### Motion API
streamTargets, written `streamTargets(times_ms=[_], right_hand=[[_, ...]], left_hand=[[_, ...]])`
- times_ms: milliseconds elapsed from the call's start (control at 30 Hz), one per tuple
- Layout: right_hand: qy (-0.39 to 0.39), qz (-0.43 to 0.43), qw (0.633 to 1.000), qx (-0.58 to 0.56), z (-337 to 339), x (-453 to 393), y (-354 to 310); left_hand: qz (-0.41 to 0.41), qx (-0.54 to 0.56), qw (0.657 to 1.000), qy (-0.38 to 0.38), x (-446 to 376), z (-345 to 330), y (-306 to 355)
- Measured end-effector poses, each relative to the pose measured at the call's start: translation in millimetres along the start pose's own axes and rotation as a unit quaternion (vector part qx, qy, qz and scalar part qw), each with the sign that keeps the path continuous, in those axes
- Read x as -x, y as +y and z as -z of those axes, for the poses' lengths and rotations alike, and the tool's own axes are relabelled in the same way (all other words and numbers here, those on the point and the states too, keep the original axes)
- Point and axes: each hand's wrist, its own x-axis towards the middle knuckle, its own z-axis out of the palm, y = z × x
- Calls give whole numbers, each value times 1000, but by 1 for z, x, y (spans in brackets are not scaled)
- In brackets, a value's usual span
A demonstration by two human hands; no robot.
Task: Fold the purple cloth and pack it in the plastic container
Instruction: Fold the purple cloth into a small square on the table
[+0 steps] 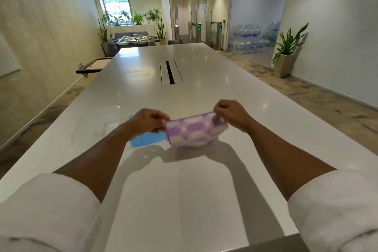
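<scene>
A purple cloth (194, 131) with white oval spots hangs folded between both hands, just above the white table (184, 190). My left hand (148, 121) pinches its left end. My right hand (231, 113) pinches its upper right corner. The cloth's lower edge sags close to the tabletop. A blue plastic piece (146, 139), flat like a lid, lies on the table under my left hand and is partly hidden by it. I cannot make out a container body in this view.
A long slot (170, 72) runs along the table's middle, farther away. A framed board (93, 66) sits on a stand left of the table. A potted plant (285, 53) stands by the right wall.
</scene>
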Motion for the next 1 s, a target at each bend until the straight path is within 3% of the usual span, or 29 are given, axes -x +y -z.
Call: streamTargets(times_ms=[100,167,300,533,633,767,867,1000], right_hand=[[-191,-132,971,49,0,10,14],[-268,-193,942,67,-4,14,23],[-348,-264,897,69,-10,21,30],[-481,-292,817,128,-5,19,27],[-441,-302,838,106,-8,18,26],[-221,-263,935,92,-13,12,42],[-114,-221,964,97,-19,5,58],[-53,-223,962,152,-25,2,72]], left_hand=[[107,-55,984,-128,3,-4,-15],[150,-95,966,-186,3,-10,-23],[198,-154,933,-259,4,-20,-32],[208,-162,916,-303,0,-22,-30],[228,-200,881,-363,0,-27,-29],[243,-201,872,-374,-4,-37,-28],[228,-203,901,-308,-10,-42,-29],[185,-171,959,-133,-26,-47,-43]])
